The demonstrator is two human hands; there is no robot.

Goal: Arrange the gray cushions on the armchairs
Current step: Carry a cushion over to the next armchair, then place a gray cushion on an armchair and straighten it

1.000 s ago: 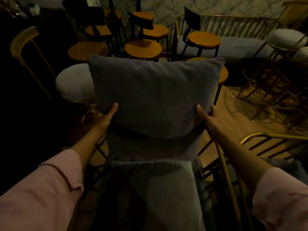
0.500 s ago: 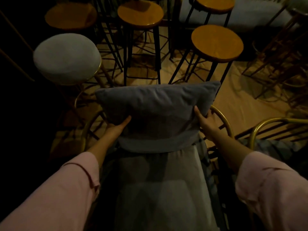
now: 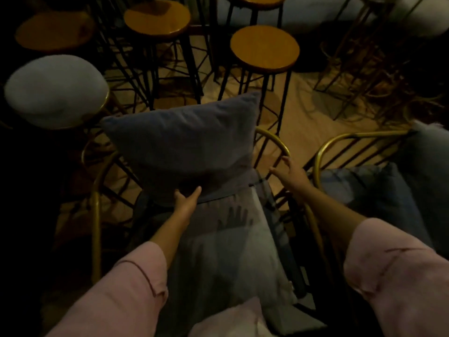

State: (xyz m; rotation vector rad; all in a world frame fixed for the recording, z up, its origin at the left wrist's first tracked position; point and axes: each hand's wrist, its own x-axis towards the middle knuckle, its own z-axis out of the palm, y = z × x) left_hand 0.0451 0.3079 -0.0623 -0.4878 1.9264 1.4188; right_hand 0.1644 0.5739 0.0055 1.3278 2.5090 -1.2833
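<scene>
Dimly lit scene, wooden floor (image 3: 308,117) crowded with seating. Biggest thing: a gold-framed armchair (image 3: 96,215) in the centre, its long pale seat pad (image 3: 230,251) running from the bottom edge up to the backrest. Propped upright against that backrest sits the gray cushion (image 3: 184,147), slightly tilted, one corner poking up at the upper right, lower edge resting on the top of the seat pad. Second armchair (image 3: 318,152) just beside on the right, gold rail curved, with a darker blue-gray cushion (image 3: 371,188) lying in it. Round padded stool (image 3: 54,92) with gold rim at far left, near the first armchair. Round wooden stools on black legs behind: one (image 3: 264,48) just past the cushion's raised corner, another (image 3: 156,19) further back left, a third (image 3: 54,32) in shadow. Both arms in pink sleeves (image 3: 126,295). Left hand (image 3: 187,199) touches the cushion's lower edge, thumb up against the fabric, fingers tucked under; grip itself hard to see. Right hand (image 3: 290,172) is off the cushion, fingers spread, fingertips at the first armchair's right gold rail; contact with the rail cannot be told.
</scene>
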